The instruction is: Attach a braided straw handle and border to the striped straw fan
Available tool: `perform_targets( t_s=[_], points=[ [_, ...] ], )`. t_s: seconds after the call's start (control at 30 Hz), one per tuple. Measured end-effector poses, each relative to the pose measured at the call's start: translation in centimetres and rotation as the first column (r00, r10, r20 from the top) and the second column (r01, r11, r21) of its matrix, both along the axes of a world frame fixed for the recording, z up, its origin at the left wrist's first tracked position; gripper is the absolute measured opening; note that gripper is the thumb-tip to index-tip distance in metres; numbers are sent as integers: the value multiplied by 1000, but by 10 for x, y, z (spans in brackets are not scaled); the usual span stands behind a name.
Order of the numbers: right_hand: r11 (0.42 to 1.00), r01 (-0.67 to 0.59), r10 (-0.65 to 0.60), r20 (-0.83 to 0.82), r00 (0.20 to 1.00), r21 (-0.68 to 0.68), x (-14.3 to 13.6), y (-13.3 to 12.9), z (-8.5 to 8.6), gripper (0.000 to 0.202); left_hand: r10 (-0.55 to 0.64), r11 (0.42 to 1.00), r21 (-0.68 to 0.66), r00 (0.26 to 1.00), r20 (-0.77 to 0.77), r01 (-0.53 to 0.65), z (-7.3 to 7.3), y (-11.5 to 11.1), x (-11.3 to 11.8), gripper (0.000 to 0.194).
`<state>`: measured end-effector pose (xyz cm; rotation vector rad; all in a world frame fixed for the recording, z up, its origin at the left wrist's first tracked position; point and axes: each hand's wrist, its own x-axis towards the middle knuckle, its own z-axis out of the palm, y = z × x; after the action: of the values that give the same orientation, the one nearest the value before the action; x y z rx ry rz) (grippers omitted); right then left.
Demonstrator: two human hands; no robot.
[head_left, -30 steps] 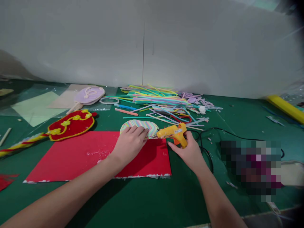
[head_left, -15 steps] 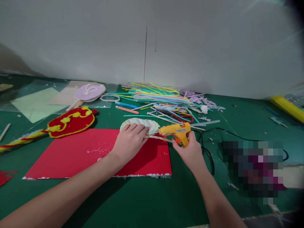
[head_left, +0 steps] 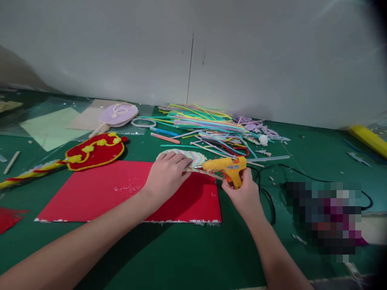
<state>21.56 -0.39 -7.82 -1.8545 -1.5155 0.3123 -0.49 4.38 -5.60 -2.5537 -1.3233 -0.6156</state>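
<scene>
My left hand [head_left: 169, 171] is closed on a pastel striped piece [head_left: 195, 156], rounded and made of pipe cleaners, above the red board [head_left: 99, 191]. A thin twisted multicoloured strip [head_left: 208, 173] runs from the left hand's fingertips along the piece's near edge toward my right hand [head_left: 243, 191]. That hand grips a yellow hot glue gun [head_left: 225, 164] by its handle, a small light glowing on its body. The gun's nozzle points left and lies close to the left fingertips and the strip; whether it touches them I cannot tell.
A red fan-shaped piece [head_left: 95, 153] with yellow flowers lies left, a lilac one [head_left: 117, 114] behind it. Pipe cleaners [head_left: 208, 121] are heaped at the back by the wall. The gun's black cord [head_left: 302, 171] curls right, near a pixelated patch. A yellow object [head_left: 369, 139] lies far right.
The whole view has shifted slightly, so everything sits a little further right. Both hands keep their holds, and the glue gun stays beside the striped piece with little visible change.
</scene>
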Motion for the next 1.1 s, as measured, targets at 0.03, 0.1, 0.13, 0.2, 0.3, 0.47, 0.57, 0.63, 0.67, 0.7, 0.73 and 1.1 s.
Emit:
perform_targets(
  t_s=[0.03,0.1,0.13,0.2,0.3,0.47,0.57,0.63,0.67,0.7,0.73,1.1],
  points=[
    [1000,0,0,-4,1000,-3,0,0,0,30,-1,1000,4,1000,4,1,0,0,0,19],
    [1000,5,-5,-14,1000,-10,-1,-1,0,29,1,1000,19,1000,11,-2,0,0,0,19],
    [1000,5,-5,-20,1000,-14,-1,-1,0,29,3,1000,27,1000,12,-4,0,-1,0,19],
    [1000,1,-2,-35,999,-15,-2,-1,0,29,3,999,45,1000,8,-3,-1,-1,-1,20],
    [1000,-3,2,-38,999,-6,-3,-2,-1,28,-4,998,62,1000,4,4,-2,-1,-1,21],
    [1000,10,-10,-10,1000,12,-4,-2,-1,28,-1,997,79,1000,11,0,-2,0,-2,20],
    [1000,15,-16,10,1000,25,-4,-2,-1,27,0,997,77,1000,11,0,-1,0,-2,19],
    [999,17,-17,16,1000,30,-4,-3,-1,27,-2,998,69,1000,11,1,0,0,-2,20],
    [999,21,-21,18,1000,36,-4,-3,-1,27,-1,998,65,1000,13,0,0,-1,-2,20],
    [999,22,-23,22,1000,40,-4,-3,0,27,-1,998,61,1000,15,0,0,-1,-2,20],
    [999,24,-25,27,999,43,-4,-3,-1,27,-1,998,60,1000,18,0,0,-1,-2,20],
    [998,5,-7,43,999,58,-2,-2,-6,26,-1,996,88,1000,10,0,0,0,-1,18]
  ],
)
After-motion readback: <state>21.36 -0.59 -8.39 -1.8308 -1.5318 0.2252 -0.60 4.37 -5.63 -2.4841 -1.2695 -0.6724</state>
